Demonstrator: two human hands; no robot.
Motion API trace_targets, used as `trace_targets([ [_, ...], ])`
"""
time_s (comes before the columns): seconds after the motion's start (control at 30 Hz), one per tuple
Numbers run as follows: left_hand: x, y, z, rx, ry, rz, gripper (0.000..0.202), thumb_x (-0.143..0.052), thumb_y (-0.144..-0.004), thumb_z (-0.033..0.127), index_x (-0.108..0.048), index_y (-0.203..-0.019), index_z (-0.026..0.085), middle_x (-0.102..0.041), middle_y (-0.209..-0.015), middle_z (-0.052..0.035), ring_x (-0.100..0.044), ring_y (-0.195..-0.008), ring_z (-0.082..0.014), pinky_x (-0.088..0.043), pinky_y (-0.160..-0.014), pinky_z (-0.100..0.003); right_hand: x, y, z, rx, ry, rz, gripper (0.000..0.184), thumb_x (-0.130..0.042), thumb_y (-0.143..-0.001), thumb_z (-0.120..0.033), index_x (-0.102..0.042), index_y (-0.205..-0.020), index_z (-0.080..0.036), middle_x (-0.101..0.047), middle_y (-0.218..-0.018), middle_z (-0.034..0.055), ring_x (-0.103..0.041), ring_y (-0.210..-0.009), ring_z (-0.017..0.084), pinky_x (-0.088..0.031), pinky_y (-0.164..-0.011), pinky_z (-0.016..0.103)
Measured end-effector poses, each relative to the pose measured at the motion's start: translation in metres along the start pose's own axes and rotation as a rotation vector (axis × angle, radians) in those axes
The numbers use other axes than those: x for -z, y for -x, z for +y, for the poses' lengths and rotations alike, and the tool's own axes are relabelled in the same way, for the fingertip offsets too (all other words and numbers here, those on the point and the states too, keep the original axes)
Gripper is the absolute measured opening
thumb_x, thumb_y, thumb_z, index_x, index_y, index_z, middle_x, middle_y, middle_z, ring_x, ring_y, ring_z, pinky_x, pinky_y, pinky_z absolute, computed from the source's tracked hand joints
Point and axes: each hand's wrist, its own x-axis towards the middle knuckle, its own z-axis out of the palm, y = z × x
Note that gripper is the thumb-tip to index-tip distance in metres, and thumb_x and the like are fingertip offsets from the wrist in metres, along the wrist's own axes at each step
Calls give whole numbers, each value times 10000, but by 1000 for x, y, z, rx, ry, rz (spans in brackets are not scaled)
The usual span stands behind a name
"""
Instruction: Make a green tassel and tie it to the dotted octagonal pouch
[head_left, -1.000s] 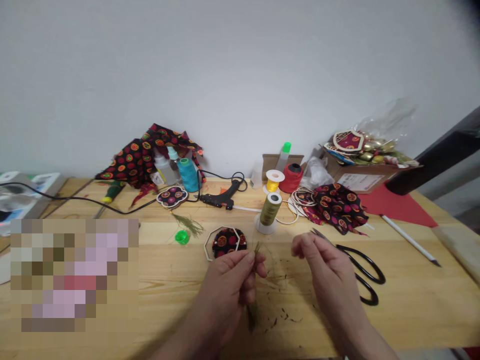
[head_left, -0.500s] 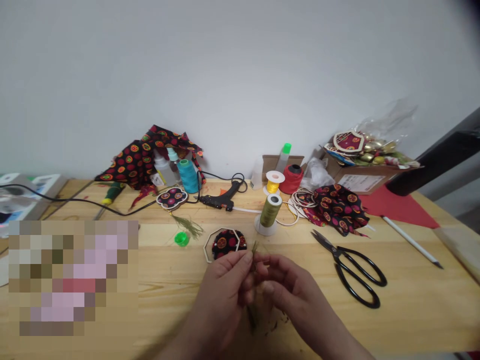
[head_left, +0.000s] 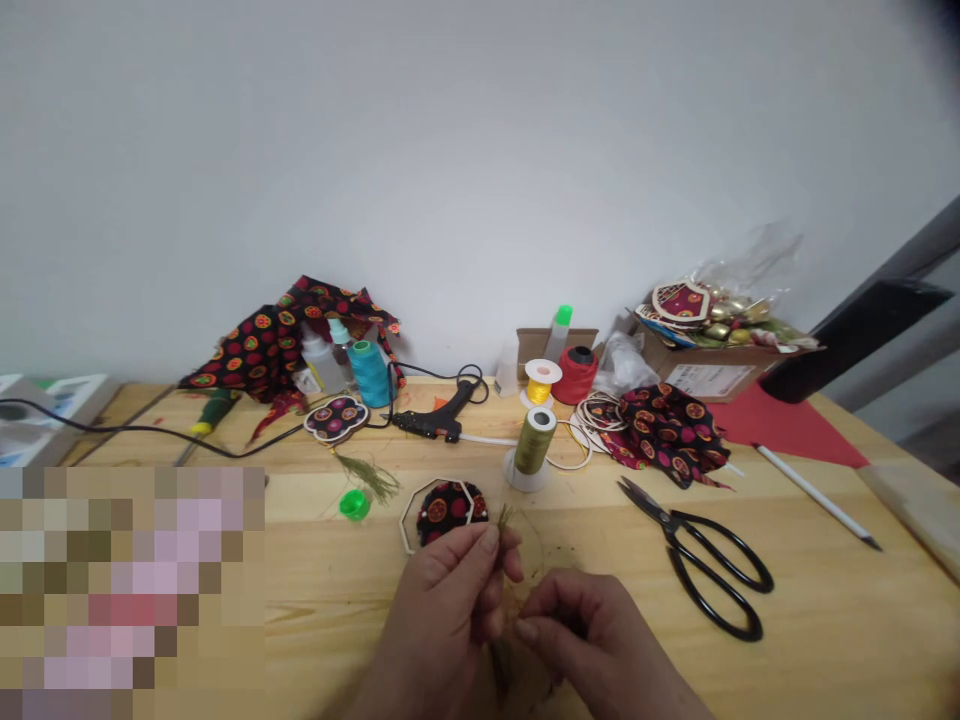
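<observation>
My left hand (head_left: pixel 454 590) is closed, thumb and fingers pinching a bundle of olive-green thread (head_left: pixel 504 517). Its tip pokes up above the thumb, and a dark tail hangs below the fingers. Just to the right, my right hand (head_left: pixel 592 640) is closed in a pinch; anything between its fingertips is too thin to make out. Behind my left hand lies an octagonal wooden frame (head_left: pixel 405 520) beside a round piece covered in dark patterned fabric (head_left: pixel 442 512). A spool of olive thread (head_left: pixel 534 445) stands beyond my hands.
Black-handled scissors (head_left: pixel 675 530) lie at right, near a white pencil (head_left: pixel 817 495). A glue gun (head_left: pixel 431 420), teal thread cone (head_left: pixel 370 375), red thread cone (head_left: pixel 578 375) and filled cardboard box (head_left: pixel 705 370) stand behind. A green cap (head_left: pixel 354 505) and finished tassel ornament (head_left: pixel 336 418) sit left.
My right hand has moved down and away from my left hand, so a gap shows between them. My left hand keeps its pinch on the thread. The view has tilted slightly.
</observation>
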Motion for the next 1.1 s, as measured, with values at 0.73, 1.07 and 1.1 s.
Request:
trace_targets([
  [0.73, -1, -1, 3, -15, -8, 8, 228, -789, -654, 334, -704, -644, 123, -541, -553, 31, -340, -420, -23, -224, -378, -133, 6, 5, 16, -88, 102, -105, 137, -576, -699, -161, -699, -760, -160, -582, -589, -19, -492, -506, 108, -383, -478, 212],
  [1.07, -4, 1, -1, -1, -19, 2, 263, -796, -644, 362, -684, -624, 125, -511, -525, 45, -323, -401, -15, -227, -376, -128, 25, -1, -19, 79, -135, 260, 277, -727, -649, -318, -728, -880, -164, -646, -679, 11, -506, -539, 112, -418, -503, 230],
  [1.1, -4, 1, 0, 0, -15, -7, 266, -797, -645, 360, -677, -618, 125, -514, -531, 44, -322, -403, -14, -227, -379, -129, 24, -3, -20, 64, -200, 253, 301, -750, -623, -306, -727, -886, -162, -651, -691, 12, -522, -565, 114, -426, -520, 227],
])
